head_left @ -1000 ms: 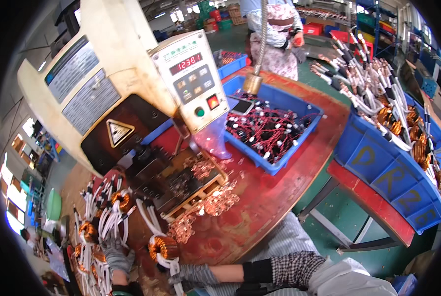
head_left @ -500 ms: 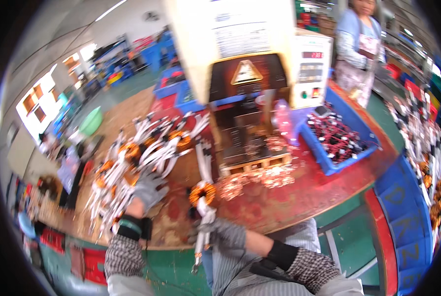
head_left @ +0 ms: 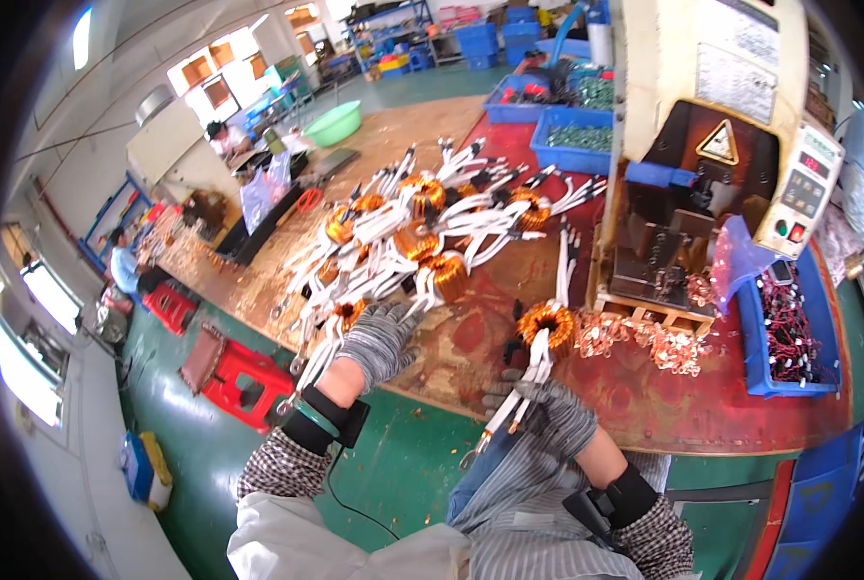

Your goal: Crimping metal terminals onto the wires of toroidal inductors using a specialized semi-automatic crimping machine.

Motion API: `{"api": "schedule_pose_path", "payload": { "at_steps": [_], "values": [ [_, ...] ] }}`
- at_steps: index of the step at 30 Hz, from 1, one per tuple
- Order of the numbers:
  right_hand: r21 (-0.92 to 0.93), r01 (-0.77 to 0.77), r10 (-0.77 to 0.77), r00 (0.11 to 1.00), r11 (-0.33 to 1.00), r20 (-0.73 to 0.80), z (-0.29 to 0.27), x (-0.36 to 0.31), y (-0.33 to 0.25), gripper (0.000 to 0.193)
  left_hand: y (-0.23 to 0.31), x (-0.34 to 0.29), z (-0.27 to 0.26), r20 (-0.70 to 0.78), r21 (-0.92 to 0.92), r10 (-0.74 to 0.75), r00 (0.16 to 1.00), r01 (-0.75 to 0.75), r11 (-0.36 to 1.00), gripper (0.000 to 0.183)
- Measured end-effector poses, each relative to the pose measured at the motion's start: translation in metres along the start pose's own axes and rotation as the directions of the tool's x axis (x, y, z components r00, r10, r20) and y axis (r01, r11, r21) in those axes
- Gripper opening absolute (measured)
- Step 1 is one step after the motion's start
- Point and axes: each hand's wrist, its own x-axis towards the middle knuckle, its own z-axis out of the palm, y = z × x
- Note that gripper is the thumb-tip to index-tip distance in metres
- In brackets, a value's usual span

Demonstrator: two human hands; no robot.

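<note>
Copper-wound ring coils with white sleeved leads lie heaped on the wooden tabletop, one coil (head_left: pixel 446 277) near the heap's front. My left hand (head_left: pixel 379 343), in a grey striped glove, is at the heap's near edge beside white leads. Its fingers are apart, with nothing held between them that I can see. A separate ring coil (head_left: pixel 545 325) lies at the table's front, its leads pointing both away from me and toward me. My gloved right hand (head_left: pixel 560 418) is closed round its near white leads (head_left: pixel 511 410), whose ends stick out past the fingers.
A cream machine (head_left: pixel 698 222) stands beyond the coil on the right, copper scraps (head_left: pixel 645 338) at its foot. Blue bins (head_left: pixel 790 387) sit at right and behind (head_left: pixel 572 145). A red stool (head_left: pixel 239 377) stands at left. People are in the background.
The view has swung left, so the machine appears farther right and more of the heap shows. My right hand still holds the coil's leads; my left hand remains by the heap.
</note>
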Motion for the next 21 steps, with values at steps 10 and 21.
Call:
{"api": "schedule_pose_path", "payload": {
  "at_steps": [10,21],
  "values": [
    [-0.049,0.035,-0.036,0.999,0.998,-0.01,0.001,0.003,-0.001,0.044,0.02,-0.052,0.041,-0.349,-0.056,-0.135,0.927,0.123,0.991,0.042],
    [-0.004,0.061,-0.061,0.998,0.998,-0.008,0.001,-0.001,-0.001,0.043,0.027,-0.028,0.0,-0.207,-0.246,-0.497,0.843,0.447,0.86,0.039]
  ]
}}
